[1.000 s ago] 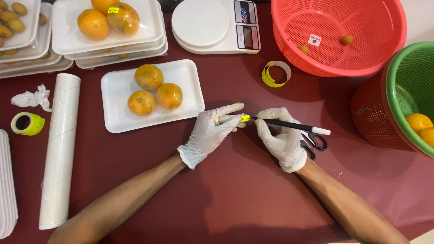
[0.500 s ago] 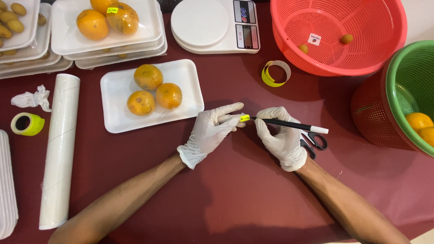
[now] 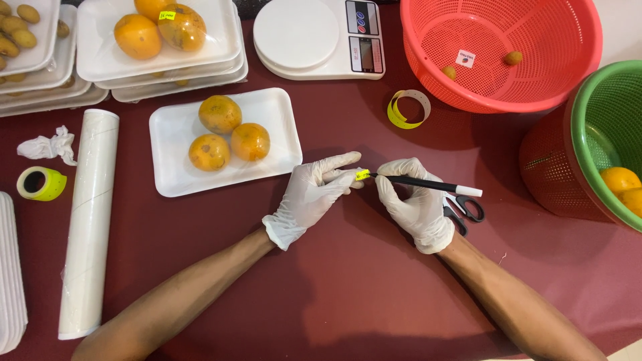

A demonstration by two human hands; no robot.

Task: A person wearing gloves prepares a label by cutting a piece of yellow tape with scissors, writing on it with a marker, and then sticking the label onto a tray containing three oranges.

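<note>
Centre frame | your left hand (image 3: 311, 197) pinched the small yellow sticker (image 3: 362, 175) | your right hand (image 3: 414, 204) gripped the black pen (image 3: 421, 184), tip on it | sticker looked light, flimsy, tacky; best held by its edge.

My left hand (image 3: 309, 197) lay gloved in white, index finger stretched out straight, thumb and the other fingertips drawn together in a pinch. My right hand (image 3: 416, 204), gloved too, sat just beside it, fingers curled in a writing grip. Both forearms were bare and came up from the lower edge, angled in toward each other.
</note>
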